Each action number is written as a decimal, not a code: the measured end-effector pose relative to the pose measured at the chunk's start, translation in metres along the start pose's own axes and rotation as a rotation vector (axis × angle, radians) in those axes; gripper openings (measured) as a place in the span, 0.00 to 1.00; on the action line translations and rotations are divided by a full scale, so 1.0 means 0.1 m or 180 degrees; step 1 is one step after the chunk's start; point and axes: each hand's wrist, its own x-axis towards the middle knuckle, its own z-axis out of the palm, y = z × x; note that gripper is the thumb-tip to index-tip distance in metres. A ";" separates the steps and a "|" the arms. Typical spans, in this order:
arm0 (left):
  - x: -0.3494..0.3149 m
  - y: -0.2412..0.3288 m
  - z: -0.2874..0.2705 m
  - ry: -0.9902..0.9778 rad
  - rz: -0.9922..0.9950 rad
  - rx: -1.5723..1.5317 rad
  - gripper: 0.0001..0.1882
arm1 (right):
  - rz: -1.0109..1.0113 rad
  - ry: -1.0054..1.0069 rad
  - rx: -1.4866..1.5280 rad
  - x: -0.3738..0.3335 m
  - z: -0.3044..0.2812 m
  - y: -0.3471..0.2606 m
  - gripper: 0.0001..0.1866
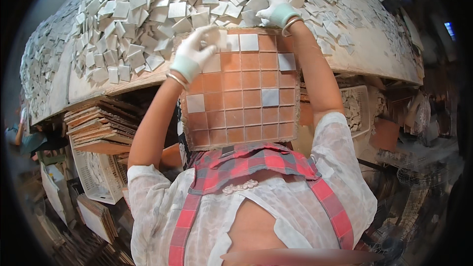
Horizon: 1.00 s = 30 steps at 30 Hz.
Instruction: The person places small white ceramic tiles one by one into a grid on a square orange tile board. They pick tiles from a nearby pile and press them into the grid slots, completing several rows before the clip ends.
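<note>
A square grid frame (233, 80) with reddish-brown cells and a pale rim leans from the bench edge toward my lap. White square tiles fill a few cells, such as the tile (249, 43) in the top row, one at the right side and one at the lower left. My left hand (193, 53), in a white glove, is at the frame's upper left corner, thumb and fingers curled round a blurred white tile (222, 40). Beyond the top edge my gloved right hand (277, 11) reaches into the heap of loose tiles (177, 10), its fingers apart beside a tile (257, 3).
The pale bench (367, 61) curves across the far side, tiles heaped over it. Below its edge at left stand a stack of brown boards (101, 125) and a white plastic crate (93, 175). Another crate (362, 111) sits under the bench at right.
</note>
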 end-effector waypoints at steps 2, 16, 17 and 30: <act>-0.22 -0.03 0.18 -0.0048 0.0357 0.0629 0.30 | -0.0164 0.0214 0.0010 -0.09 -0.01 0.22 0.32; -0.33 -0.13 0.46 0.0402 0.2047 0.2048 0.17 | -0.0484 0.0491 0.1305 -0.70 -0.08 0.48 0.23; -0.34 -0.13 0.47 0.0415 0.1995 0.2064 0.17 | -0.0614 0.0457 0.1245 -0.76 -0.11 0.47 0.22; -0.45 -0.03 0.63 -0.0277 0.1689 0.3483 0.31 | -0.0552 0.0056 0.1134 -1.14 0.21 0.37 0.21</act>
